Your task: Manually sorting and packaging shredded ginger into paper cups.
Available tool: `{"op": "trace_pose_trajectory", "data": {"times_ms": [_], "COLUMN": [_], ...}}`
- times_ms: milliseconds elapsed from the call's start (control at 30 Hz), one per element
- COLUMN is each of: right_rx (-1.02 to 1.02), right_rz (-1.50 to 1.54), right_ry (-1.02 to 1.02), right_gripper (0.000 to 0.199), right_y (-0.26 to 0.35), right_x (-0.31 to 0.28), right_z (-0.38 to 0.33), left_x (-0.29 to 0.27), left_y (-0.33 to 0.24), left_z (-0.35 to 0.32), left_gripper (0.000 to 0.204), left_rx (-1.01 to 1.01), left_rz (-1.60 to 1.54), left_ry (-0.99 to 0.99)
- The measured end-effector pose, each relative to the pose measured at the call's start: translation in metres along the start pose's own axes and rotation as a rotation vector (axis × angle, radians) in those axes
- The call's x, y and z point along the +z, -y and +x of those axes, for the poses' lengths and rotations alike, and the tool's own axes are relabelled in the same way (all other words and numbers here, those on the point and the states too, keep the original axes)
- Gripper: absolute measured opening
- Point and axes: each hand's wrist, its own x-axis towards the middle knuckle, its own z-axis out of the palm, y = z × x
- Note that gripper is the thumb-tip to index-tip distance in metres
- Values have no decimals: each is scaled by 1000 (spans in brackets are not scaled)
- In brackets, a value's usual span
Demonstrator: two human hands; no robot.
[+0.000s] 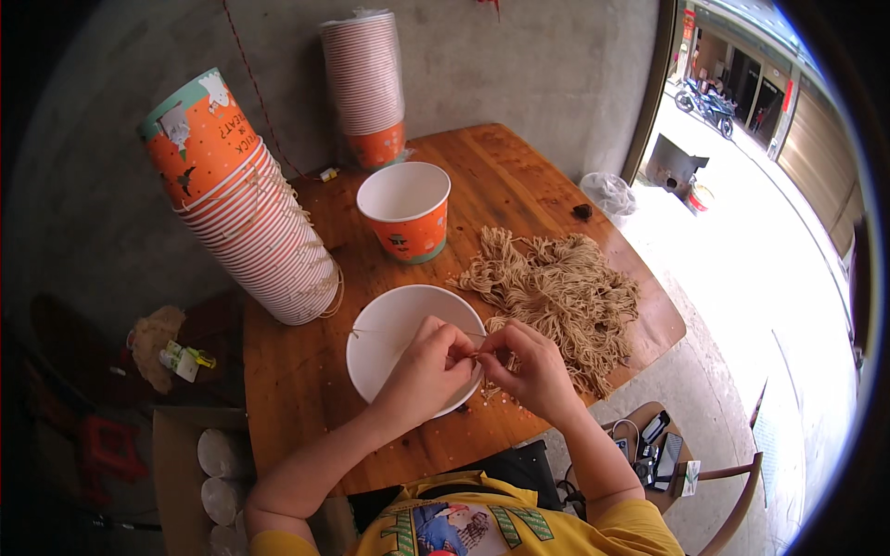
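A paper bucket, its white inside facing up (pixel 380 338), stands on the wooden table right in front of me. A thin tan cord (pixel 373 331) shows at its left rim and runs across the opening toward my hands. My left hand (pixel 428 363) reaches over the bucket, thumb and fingers pinched on the cord at the right rim. Close against it, my right hand (pixel 525 369) pinches the same cord with its fingertips. The exact spot between the fingertips is mostly covered. Just beyond my right hand lies a loose heap of tan cords (pixel 565 296).
Behind stands a single orange bucket (pixel 405 227). A tall leaning stack of buckets (pixel 246 218) with cords is at left; a plastic-wrapped stack (pixel 364 88) is by the wall. A cardboard box (pixel 176 463) sits lower left, a chair holding small devices (pixel 663 454) lower right.
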Motion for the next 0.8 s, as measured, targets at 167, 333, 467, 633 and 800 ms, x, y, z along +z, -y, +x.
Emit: {"op": "trace_pose_trajectory", "data": {"times_ms": [167,333,467,633,800], "right_rx": [-82,-141,-131,-139,-126], "right_rz": [-52,-93,-84,-98,-76], "right_ry": [-52,-68,-66,-78,-78], "right_gripper": [12,13,14,14,14], "right_y": [-1,-1,0,1,0], "right_x": [2,3,3,3,2], "right_z": [-3,-4,-5,-5,-5], "left_x": [3,3,1,0,-2], "left_y": [-12,-16,-14,-15,-18], "left_z": [-1,-2,-1,-2,-1], "left_gripper": [13,9,9,8,8], "left_rx": [168,65,-40,-75,-77], "left_rz": [303,210,79,-6,67], "left_ry": [-110,-123,-82,-70,-52]}}
